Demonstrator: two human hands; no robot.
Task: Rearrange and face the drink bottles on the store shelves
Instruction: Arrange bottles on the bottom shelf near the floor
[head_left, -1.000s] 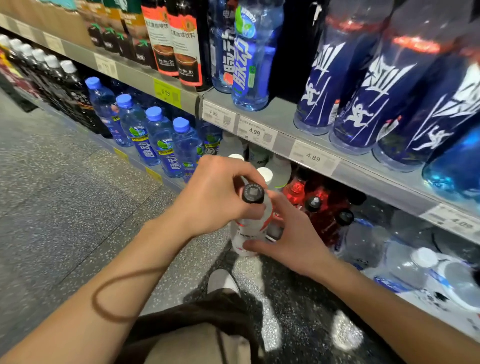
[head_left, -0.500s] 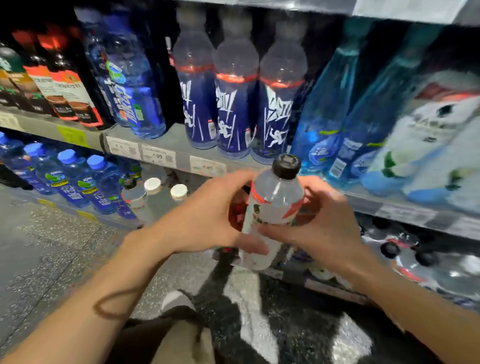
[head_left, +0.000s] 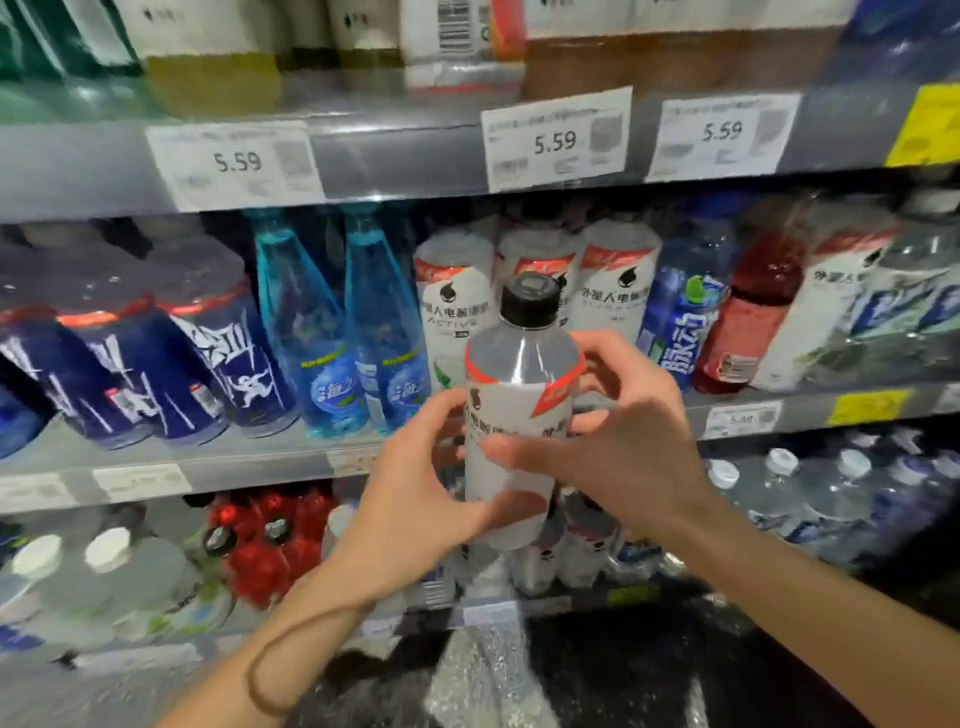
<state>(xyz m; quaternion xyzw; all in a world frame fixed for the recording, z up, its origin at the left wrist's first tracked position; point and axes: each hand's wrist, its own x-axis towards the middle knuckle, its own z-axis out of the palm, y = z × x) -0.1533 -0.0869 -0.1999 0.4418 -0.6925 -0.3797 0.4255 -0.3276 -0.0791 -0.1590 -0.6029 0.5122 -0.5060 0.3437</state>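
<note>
Store shelving, three tiers in the head view, grey rails with price tags; three white tags (head_left: 555, 139) on the upper rail read 5.59, one yellow tag (head_left: 925, 124) at the far right. Middle shelf (head_left: 249, 457), left to right: dark blue labelled bottles (head_left: 218, 353), at least three; two tall light-blue bottles (head_left: 332, 332); three white-labelled bottles (head_left: 615, 283) with red bands, standing in a row; one blue-labelled bottle (head_left: 680, 332); one red drink bottle (head_left: 748, 322); further bottles to the right, blurred, count uncertain. Bottom tier: white-capped clear bottles (head_left: 109, 566) at left; red bottles with black caps (head_left: 265, 540) in the centre; clear water bottles (head_left: 779, 488) at right. Held item: one clear bottle (head_left: 519, 415), black cap, white label with red band, upright, in front of the middle shelf just below the matching row; left hand (head_left: 410, 499) wraps its lower body, right hand (head_left: 613, 447) grips its side, thumb across the label. Left wrist carries a thin dark band (head_left: 291, 654).
</note>
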